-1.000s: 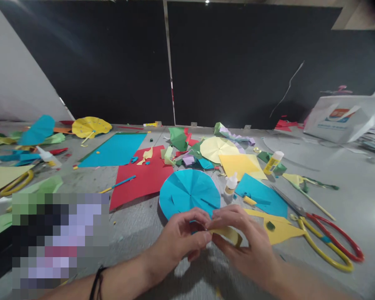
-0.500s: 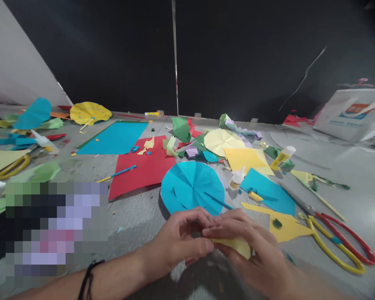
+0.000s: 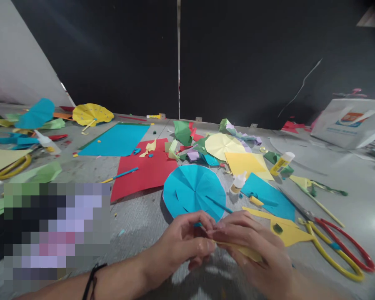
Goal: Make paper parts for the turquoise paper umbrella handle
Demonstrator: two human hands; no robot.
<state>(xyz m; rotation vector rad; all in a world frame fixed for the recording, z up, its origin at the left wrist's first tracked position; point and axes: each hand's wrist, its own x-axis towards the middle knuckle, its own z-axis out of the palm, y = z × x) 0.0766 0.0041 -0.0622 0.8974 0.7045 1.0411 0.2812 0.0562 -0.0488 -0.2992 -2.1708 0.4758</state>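
Observation:
Low in the middle, my left hand (image 3: 187,239) and my right hand (image 3: 253,246) meet with their fingertips pinched together. Between them is a strip of yellow paper (image 3: 248,251), mostly covered by the right fingers; the left thumb and fingers press on its near end. Just beyond my hands lies a round blue pleated paper disc (image 3: 192,187) with a thin blue rolled stick (image 3: 218,204) across its right side. A cut piece of yellow paper (image 3: 289,233) lies right of my right hand.
Scissors (image 3: 334,246) with red and yellow handles lie at the right. A small glue bottle (image 3: 238,182) and a glue stick (image 3: 282,163) stand behind the hands. Red paper (image 3: 143,173), a pale yellow disc (image 3: 224,146) and scraps lie further back, before a dark wall (image 3: 112,54).
The yellow paper shows less than before, flatter under my right fingers. Both hands stay together, and the view has shifted slightly.

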